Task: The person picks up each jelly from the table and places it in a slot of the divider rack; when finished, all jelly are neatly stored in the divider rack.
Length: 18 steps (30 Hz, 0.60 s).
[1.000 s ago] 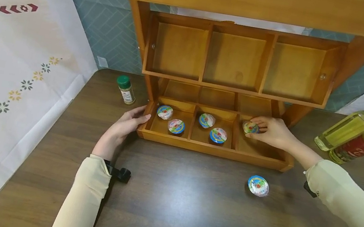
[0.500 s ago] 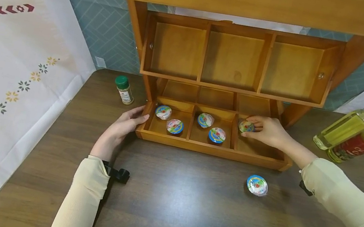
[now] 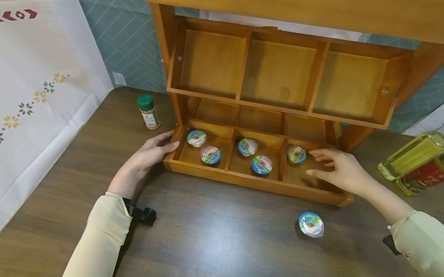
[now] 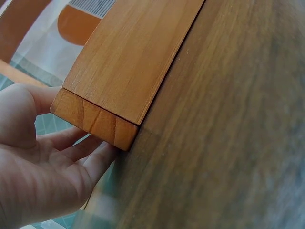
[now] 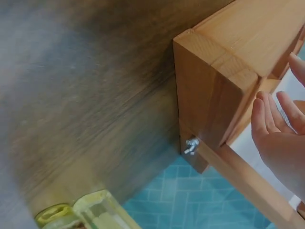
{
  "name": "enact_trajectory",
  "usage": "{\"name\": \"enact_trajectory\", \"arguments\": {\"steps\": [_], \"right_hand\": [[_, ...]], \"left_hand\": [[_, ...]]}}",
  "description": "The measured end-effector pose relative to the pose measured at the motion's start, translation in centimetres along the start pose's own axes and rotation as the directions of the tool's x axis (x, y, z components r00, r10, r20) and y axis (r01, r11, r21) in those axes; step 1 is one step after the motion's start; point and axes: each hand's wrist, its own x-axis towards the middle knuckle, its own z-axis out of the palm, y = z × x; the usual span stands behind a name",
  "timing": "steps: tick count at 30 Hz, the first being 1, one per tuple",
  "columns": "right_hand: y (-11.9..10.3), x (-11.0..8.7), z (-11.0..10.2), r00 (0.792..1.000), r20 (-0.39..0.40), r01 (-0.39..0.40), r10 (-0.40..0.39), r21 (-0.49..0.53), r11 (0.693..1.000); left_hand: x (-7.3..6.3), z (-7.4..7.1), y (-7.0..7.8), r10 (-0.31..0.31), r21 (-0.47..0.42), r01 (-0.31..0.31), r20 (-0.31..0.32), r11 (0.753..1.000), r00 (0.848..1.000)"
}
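Observation:
A wooden shelf rack (image 3: 254, 182) has a lower tray split into three compartments. My left hand (image 3: 150, 153) holds the tray's left end, thumb at the rim and fingers along the outer side, as the left wrist view shows. Inside the right compartment sits a small jelly cup (image 3: 296, 154) with a printed lid. My right hand (image 3: 342, 171) hovers just right of it, thumb and fingers apart, nothing between them. Two jelly cups (image 3: 211, 155) lie in the left compartment and two more jelly cups (image 3: 262, 165) in the middle one. Another jelly cup (image 3: 311, 225) is on the table in front.
A green-capped spice jar (image 3: 148, 112) stands left of the rack. Two bottles, one an oil bottle (image 3: 420, 149) and one a red-labelled bottle (image 3: 438, 172), stand at the right. The rack's upper tiered tray (image 3: 278, 74) and top board (image 3: 315, 2) overhang the lower tray.
My right hand has let go of the jelly cup in the right compartment, its fingers spreading and drawing off to the right. My left hand stays at the tray's end.

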Motion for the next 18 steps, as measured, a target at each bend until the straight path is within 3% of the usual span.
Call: {"name": "enact_trajectory", "arguments": {"steps": [18], "right_hand": [[-1.7, -7.5, 0.1, 0.994, -0.079, 0.071, -0.075, -0.055, 0.996]], "left_hand": [[0.1, 0.0, -0.2, 0.006, -0.011, -0.005, 0.009, 1.000, 1.000]]}}
